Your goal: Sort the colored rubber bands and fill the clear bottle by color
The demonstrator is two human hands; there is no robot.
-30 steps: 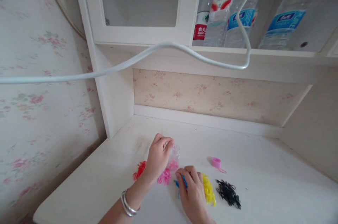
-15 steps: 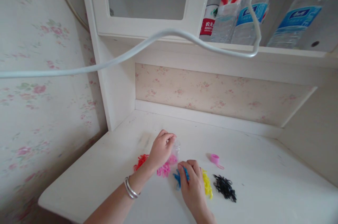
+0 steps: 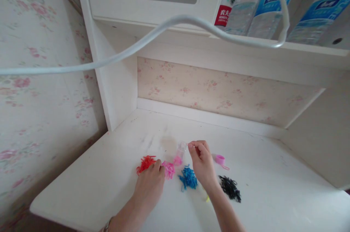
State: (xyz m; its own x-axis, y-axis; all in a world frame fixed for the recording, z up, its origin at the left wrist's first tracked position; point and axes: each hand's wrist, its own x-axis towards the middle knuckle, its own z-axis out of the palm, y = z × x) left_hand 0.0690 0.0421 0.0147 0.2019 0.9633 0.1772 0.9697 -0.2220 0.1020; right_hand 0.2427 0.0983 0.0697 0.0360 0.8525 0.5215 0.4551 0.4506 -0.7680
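Right hand (image 3: 202, 161) swung jarward, left hand (image 3: 151, 179) dropped to pink bands (image 3: 169, 170) | upright jar (image 3: 182, 147) stood just toward desk's (image 3: 82, 184) left edge from nearer right fingers | right pinched, hold unclear; left curled, couldn't tell

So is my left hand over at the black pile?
No, the left hand is at the near-left edge of the pink pile, while the black pile lies beyond the right forearm.

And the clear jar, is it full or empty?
Neither: the jar looks partly filled. Pink pieces show in its lower part, while the part above is see-through.
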